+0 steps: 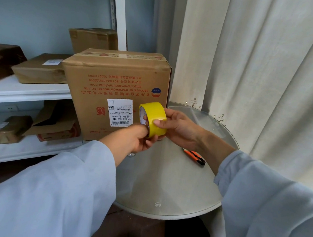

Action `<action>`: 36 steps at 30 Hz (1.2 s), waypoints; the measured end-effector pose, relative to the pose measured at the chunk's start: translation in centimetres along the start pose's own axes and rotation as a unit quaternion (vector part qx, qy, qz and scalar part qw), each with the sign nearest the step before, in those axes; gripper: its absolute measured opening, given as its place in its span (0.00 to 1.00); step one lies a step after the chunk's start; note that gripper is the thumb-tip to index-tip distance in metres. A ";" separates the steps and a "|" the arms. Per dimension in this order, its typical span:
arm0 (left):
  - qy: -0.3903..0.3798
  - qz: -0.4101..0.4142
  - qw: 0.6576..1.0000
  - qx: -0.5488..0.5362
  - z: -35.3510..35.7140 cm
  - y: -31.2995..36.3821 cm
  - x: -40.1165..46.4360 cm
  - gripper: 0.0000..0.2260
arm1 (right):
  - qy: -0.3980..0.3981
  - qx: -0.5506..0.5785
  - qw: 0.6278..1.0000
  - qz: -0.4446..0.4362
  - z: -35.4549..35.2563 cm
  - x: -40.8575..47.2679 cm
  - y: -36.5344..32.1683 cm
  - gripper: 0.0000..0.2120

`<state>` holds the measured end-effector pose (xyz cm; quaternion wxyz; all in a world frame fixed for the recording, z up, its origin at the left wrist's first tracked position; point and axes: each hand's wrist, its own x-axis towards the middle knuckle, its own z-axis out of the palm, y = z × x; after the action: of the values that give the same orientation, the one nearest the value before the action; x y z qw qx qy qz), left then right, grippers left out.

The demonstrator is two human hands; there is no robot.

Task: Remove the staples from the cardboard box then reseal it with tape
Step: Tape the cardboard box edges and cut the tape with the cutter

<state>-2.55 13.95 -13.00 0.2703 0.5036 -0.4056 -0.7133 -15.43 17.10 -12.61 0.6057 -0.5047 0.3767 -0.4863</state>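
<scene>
Head view: both hands grip yellow tape roll [153,118] before upside-down-printed cardboard box [116,80].

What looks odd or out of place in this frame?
The large brown cardboard box on the round glass table stands upside down: its red print and white shipping label read inverted. Both hands, left and right, hold the yellow tape roll. Nothing looks spilled.
</scene>
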 end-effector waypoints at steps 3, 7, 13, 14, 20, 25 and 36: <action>-0.018 -0.021 1.000 0.006 -0.2 -0.2 0.1 0.15 | 0.050 -0.005 0.999 0.006 -0.1 0.3 0.3 0.07; 0.001 -0.005 0.994 0.110 -0.4 -0.4 0.3 0.14 | 0.140 0.028 0.990 -0.004 -0.4 0.3 0.1 0.08; 0.019 0.075 0.987 0.138 -0.8 -0.2 0.2 0.11 | 0.262 0.037 0.964 0.040 -0.7 0.6 -0.8 0.22; 0.032 0.098 0.986 0.131 -0.8 -0.1 0.2 0.09 | 0.257 0.029 0.965 0.050 -0.6 0.6 -0.7 0.23; 0.066 0.113 0.982 0.136 -1.0 -0.1 0.5 0.05 | 0.138 0.044 0.988 0.053 -0.2 0.1 -0.5 0.16; 0.055 0.077 0.988 0.125 -0.3 0.1 0.2 0.12 | 0.056 0.020 0.998 0.020 0.1 0.0 -0.8 0.19; -0.023 -0.012 0.992 0.124 -0.5 -0.4 -0.2 0.11 | 0.106 -0.008 0.994 -0.007 -0.3 0.1 -0.2 0.09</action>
<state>-1.97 14.19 -13.34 0.1871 0.5215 -0.4911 -0.6722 -15.75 16.96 -12.50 0.5550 -0.4572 0.4393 -0.5385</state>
